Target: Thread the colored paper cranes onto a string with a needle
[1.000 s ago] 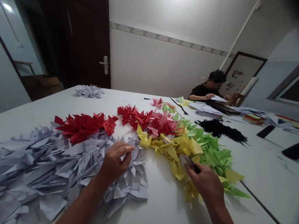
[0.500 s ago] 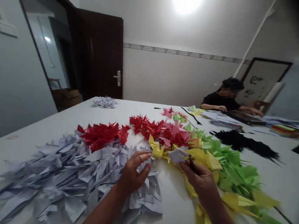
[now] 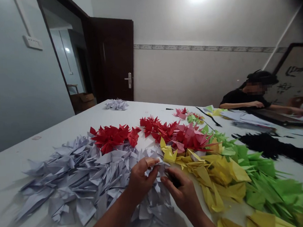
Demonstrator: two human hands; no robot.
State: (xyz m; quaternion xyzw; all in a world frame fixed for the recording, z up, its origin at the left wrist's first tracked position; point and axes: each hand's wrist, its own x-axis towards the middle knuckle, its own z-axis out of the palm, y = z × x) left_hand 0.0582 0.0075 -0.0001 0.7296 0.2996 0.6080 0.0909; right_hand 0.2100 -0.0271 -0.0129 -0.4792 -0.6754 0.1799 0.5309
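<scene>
My left hand [image 3: 143, 178] pinches a small piece of folded white paper [image 3: 162, 163] between thumb and fingers, above the pile's right edge. Close beside it, my right hand [image 3: 184, 190] is closed around a dark slim tool [image 3: 173, 180], its kind mostly hidden by the fingers. Beneath and left of the hands spreads a large pile of white folded paper cranes [image 3: 86, 180]. Yellow folded papers [image 3: 217, 171] lie just right of my right hand, with green ones [image 3: 272, 177] beyond. Red cranes [image 3: 113, 137] and pink ones [image 3: 191, 135] sit behind.
A smaller white heap [image 3: 116, 104] rests near the table's [image 3: 64, 128] far corner. Black strands [image 3: 275, 146] lie at the right. Across the table, a person in a dark top [image 3: 244, 98] sits by stacked papers [image 3: 245, 117]. A dark door [image 3: 114, 60] stands behind.
The view has turned left. My right hand has moved in toward my left, and the white paper it held is now at my left fingertips. The left hand has closed.
</scene>
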